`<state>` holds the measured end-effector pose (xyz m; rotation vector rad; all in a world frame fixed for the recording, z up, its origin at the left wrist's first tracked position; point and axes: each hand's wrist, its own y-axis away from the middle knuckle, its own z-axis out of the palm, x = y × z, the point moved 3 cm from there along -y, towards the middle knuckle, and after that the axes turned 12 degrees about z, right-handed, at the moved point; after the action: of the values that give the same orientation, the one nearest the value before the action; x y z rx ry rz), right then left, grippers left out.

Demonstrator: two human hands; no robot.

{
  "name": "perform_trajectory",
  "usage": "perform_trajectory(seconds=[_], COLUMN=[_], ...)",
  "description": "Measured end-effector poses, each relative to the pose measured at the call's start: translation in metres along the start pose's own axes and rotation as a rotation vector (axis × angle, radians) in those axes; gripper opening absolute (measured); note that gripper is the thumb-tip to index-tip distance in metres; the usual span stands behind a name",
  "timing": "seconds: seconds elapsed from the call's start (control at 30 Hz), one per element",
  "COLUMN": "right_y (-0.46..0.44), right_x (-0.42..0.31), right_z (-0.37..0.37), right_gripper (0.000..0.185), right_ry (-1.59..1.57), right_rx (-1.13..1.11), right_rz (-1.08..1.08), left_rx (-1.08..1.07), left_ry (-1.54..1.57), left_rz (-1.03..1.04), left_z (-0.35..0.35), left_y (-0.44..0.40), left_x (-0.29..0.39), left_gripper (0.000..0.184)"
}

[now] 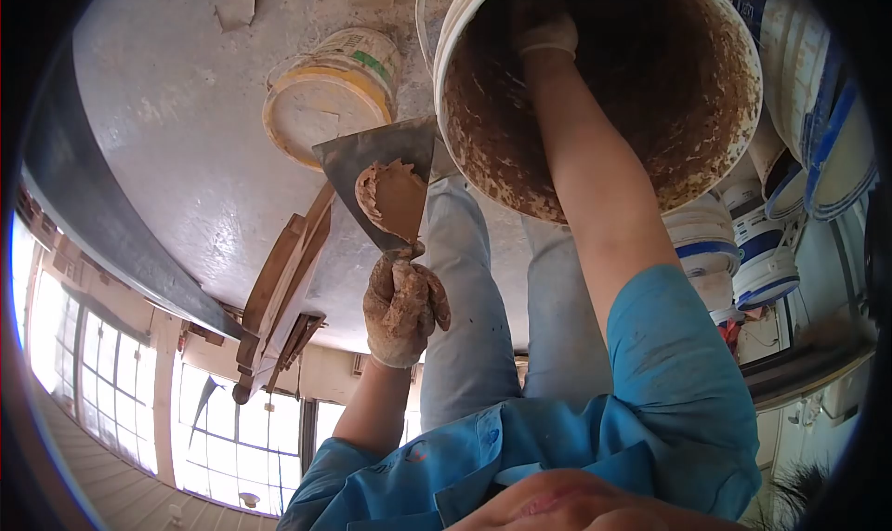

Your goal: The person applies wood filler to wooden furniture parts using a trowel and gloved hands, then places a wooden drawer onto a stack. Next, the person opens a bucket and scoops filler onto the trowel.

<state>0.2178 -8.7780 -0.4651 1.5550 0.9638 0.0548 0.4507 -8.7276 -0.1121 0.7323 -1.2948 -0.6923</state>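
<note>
My left hand (401, 310), in a work glove caked with brown muck, is wrapped round the short handle of a wide putty knife (346, 167). A thick lump of brown plaster-like paste (395, 201) lies on the flared blade. My right arm reaches deep into a big white bucket (734, 122) whose inner wall is smeared with the same brown material. Down in its shadow my right hand (546, 31), gloved too, shows only its cuff and back. Its fingers are hidden in the dark, so anything held there is out of sight.
A bucket with a yellow rim (330, 113) stands on the dusty grey floor (167, 94) at left. Several white and blue buckets (767, 262) are grouped at right. Wooden boards (283, 280) lean at lower left, near bright windows (237, 419).
</note>
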Motion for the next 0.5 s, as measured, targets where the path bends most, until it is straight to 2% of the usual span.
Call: perform_trajectory(seconds=[0.23,0.5], right_y=[-0.037,-0.026], right_x=[-0.001,-0.003], right_z=[0.019,-0.002], right_gripper=[0.022,0.020], right_ry=[-0.184,-0.685], right_rx=[-0.115,-0.592], right_rz=[0.091,0.169], left_rx=[0.066,0.007], left_ry=[0.049,0.050], left_rz=[-0.040,0.012], left_z=[0.001,0.005], left_y=[-0.003,-0.001], left_x=[-0.001,0.002], left_gripper=[0.027,0.026])
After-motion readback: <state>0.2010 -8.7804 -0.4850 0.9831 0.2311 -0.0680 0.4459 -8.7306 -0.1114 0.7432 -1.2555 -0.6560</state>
